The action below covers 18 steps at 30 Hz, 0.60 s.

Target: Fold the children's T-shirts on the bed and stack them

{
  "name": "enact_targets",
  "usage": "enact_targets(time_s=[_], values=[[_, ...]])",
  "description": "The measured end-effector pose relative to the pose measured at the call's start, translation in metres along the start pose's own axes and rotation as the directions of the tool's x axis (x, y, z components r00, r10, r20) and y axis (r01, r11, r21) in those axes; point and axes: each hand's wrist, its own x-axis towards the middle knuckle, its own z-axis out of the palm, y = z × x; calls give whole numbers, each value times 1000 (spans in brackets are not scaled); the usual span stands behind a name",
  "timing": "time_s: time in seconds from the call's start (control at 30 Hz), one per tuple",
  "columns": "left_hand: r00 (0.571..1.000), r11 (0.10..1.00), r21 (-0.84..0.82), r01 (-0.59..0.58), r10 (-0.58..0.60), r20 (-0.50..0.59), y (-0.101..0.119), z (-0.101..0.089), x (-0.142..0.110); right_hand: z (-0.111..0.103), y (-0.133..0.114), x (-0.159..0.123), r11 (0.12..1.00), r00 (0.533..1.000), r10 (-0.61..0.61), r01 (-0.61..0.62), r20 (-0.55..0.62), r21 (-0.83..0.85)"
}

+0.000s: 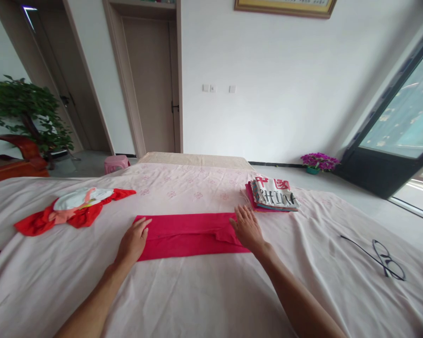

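Observation:
A bright pink garment (183, 234) lies folded into a long flat strip on the cloth-covered surface, its length running from left to right. My left hand (134, 237) rests at the strip's left end with fingers stretched over the edge. On the right end lies my right hand (246, 228), palm down and fingers extended. A fold or flap shows in the fabric just left of that hand. Close beyond my right hand sits a stack of folded clothes (273, 193), topped by a white piece with red and black lettering. Neither hand grips anything.
A crumpled red and white garment (75, 209) lies to the left. Black-framed glasses (386, 260) rest on the pale patterned cloth (197, 295) at right. Beyond stand a pink stool (116, 164), a pot of purple flowers (319, 162) and a leafy plant (24, 108).

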Motion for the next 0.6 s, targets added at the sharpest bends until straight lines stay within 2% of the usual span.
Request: enact_targets(time_s=[0.1, 0.17, 0.27, 0.37, 0.6], values=[[986, 988, -25, 150, -152, -68, -13, -9, 2, -1, -24, -4, 984, 987, -162, 160, 23, 76], [969, 970, 1, 242, -241, -52, -22, -19, 1, 5, -34, -6, 971, 976, -218, 215, 25, 104], [943, 943, 45, 331, -332, 28, -36, -33, -1, 18, -38, -10, 969, 974, -221, 214, 45, 126], [923, 930, 85, 358, -367, 118, -42, -40, -4, 30, -36, -13, 971, 977, -209, 201, 49, 133], [865, 900, 142, 412, -435, 250, -36, -45, 3, 33, -34, -13, 970, 977, -210, 205, 26, 130]])
